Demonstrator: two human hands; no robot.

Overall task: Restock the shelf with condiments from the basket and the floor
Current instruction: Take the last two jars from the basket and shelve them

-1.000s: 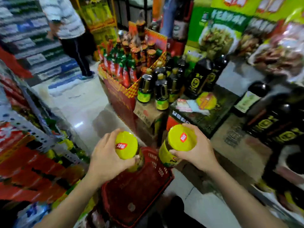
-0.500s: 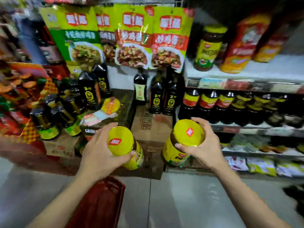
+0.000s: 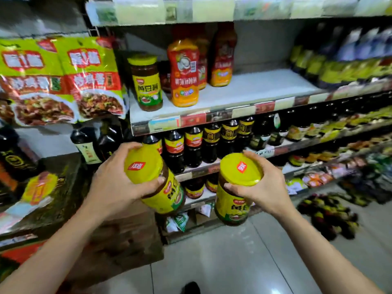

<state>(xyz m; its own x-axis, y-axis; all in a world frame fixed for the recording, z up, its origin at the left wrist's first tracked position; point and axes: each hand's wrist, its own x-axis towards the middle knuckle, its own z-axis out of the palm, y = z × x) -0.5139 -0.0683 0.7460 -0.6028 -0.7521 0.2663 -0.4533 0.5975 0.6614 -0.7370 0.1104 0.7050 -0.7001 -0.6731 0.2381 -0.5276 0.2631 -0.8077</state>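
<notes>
Two yellow-lidded bean paste jars sit in a restocker's hands at mid-frame, neither yet on the shelf. The left hand (image 3: 112, 185) curls fingers and thumb round the lid and shoulder of the tilted jar (image 3: 146, 166), whose lid leans toward the upper left. The right hand (image 3: 265, 187) hooks its fingers over the far lid rim of the upright jar (image 3: 232, 206), thumb pressed to the near side. Both jars hang in the air in front of the row of dark sauce bottles (image 3: 212, 143) on the lower shelf, apart from each other and touching nothing else.

The job looks far from finished. A single matching jar (image 3: 147, 83) stands at the left end of the white shelf board (image 3: 244, 88) in the upper centre, just beside red-and-orange squeeze bottles (image 3: 184, 73), and the two in hand are yet to be placed. The basket is out of view, so what it holds cannot be told. A heap of dark packets (image 3: 331, 217) lies on the floor tiles (image 3: 233, 262) at lower right, likely more stock to lift.

Open room lies right of the squeeze bottles, where the board runs bare toward the upper right. The price-tag strip (image 3: 191, 122) along the board's front edge must be cleared on the way up, and the upper shelf (image 3: 212, 9) caps the headroom. A cardboard box (image 3: 123, 236) sits low at the left, under the left forearm
</notes>
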